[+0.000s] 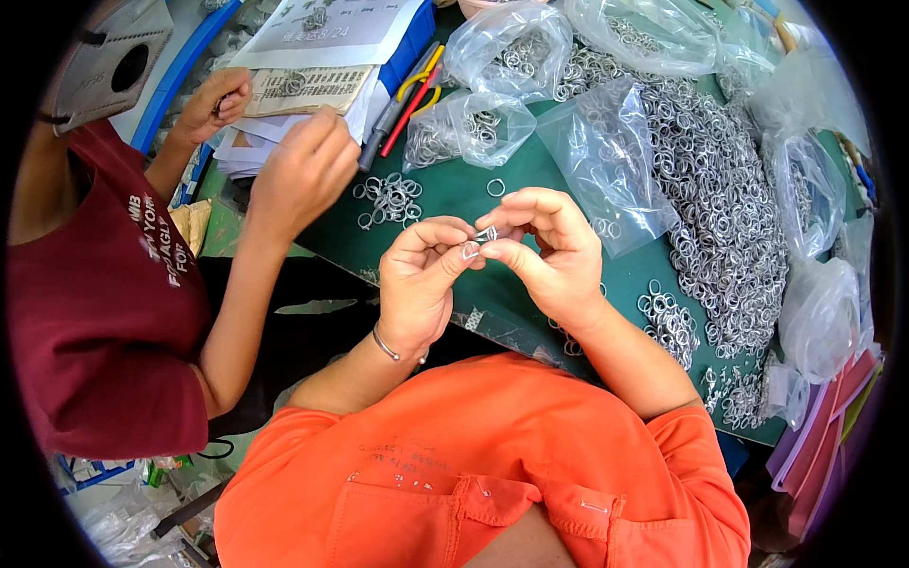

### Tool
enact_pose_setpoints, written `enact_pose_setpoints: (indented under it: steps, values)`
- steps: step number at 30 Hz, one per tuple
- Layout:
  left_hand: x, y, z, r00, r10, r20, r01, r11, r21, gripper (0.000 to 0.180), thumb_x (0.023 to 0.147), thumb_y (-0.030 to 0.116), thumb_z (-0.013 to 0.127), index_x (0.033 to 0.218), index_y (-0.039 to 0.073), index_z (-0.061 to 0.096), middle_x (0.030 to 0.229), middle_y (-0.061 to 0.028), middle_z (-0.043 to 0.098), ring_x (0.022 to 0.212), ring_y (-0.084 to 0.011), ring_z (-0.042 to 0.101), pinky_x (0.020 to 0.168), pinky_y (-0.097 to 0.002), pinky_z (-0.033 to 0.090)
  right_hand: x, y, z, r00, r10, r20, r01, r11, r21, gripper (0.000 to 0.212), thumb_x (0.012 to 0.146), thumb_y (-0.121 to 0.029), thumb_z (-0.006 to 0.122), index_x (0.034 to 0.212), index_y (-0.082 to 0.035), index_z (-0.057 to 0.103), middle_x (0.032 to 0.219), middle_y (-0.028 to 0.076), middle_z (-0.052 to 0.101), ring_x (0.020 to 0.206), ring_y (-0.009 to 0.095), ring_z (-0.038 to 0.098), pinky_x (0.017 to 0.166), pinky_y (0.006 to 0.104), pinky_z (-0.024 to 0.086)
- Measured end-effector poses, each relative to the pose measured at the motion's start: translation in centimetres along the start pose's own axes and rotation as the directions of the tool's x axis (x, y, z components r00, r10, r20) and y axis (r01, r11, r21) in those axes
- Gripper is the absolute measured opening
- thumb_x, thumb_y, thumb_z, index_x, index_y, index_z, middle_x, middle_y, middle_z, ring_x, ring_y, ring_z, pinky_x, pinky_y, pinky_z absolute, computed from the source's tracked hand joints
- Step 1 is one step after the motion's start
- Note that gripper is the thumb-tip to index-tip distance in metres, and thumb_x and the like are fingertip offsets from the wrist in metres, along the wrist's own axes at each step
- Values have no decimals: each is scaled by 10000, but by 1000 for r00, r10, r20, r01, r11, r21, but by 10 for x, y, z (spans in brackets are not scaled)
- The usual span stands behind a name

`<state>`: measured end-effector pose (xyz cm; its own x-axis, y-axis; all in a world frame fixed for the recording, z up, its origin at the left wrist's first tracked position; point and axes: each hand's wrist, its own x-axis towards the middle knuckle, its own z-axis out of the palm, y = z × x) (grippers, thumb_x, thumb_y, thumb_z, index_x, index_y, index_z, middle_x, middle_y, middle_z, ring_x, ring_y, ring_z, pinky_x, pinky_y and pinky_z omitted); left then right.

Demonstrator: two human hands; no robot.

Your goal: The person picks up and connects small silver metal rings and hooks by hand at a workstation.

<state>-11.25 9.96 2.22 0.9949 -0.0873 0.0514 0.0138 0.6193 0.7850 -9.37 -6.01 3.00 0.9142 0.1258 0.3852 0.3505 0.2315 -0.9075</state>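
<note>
Over the near edge of the green table, my left hand (417,284) and my right hand (559,256) meet fingertip to fingertip. Between them is a small silver metal ring (486,234), pinched by the thumbs and fingers of both hands. Another bit of bright metal shows at my left thumb tip; whether it is a second ring I cannot tell. A single loose ring (495,186) lies on the table just beyond my fingers. To the left of it sits a small pile of rings (390,199).
A large heap of silver rings (724,208) covers the table's right side, with clear plastic bags (606,161) around it. Pliers with yellow and red handles (413,95) lie by papers (322,38). At left, a co-worker in a maroon shirt (104,312) reaches over the table.
</note>
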Motion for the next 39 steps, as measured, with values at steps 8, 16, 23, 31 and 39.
enact_pose_setpoints:
  steps: [8, 16, 23, 31, 39]
  values:
    - [-1, -3, -2, 1000, 2, 23, -3, 998, 59, 128, 900, -25, 620, 1023, 9, 611, 1038, -106, 658, 892, -167, 653, 808, -306, 553, -2, 1, 3, 1000, -26, 6, 27, 996, -85, 405, 806, -54, 758, 1153, -32, 551, 963, 77, 698, 846, 127, 657, 719, 256, 502]
    - [2, 1, -1, 996, -89, -12, 87, 993, -81, 115, 902, -30, 621, 1017, -31, 615, 973, -124, 672, 850, -172, 673, 774, -287, 575, 1, 4, 5, 990, -130, -47, 123, 983, -134, 398, 754, -7, 776, 1105, -27, 591, 945, 76, 640, 803, 139, 614, 695, 259, 503]
    - [3, 0, 0, 997, -61, -40, 60, 997, -39, 117, 890, -27, 639, 1006, -24, 622, 967, -121, 675, 836, -171, 672, 757, -286, 573, 3, 2, 6, 978, -199, -63, 183, 962, -203, 377, 747, 28, 759, 1086, -32, 604, 916, 74, 637, 791, 148, 613, 684, 265, 505]
    - [4, 4, 3, 1000, 12, -26, -11, 999, 51, 116, 860, -63, 657, 969, -32, 632, 956, -121, 668, 827, -163, 651, 784, -285, 552, 7, 0, 1, 964, -265, 6, 254, 917, -307, 329, 759, 76, 723, 1051, -34, 618, 885, 77, 661, 783, 170, 636, 653, 273, 536]
    - [6, 3, 0, 996, 87, 17, -88, 986, 138, 133, 825, -134, 651, 914, -35, 645, 1035, -98, 589, 900, -154, 621, 809, -270, 543, 11, -1, 1, 964, -266, 16, 254, 899, -358, 301, 773, 86, 701, 1037, -33, 617, 874, 78, 662, 773, 175, 636, 645, 274, 534]
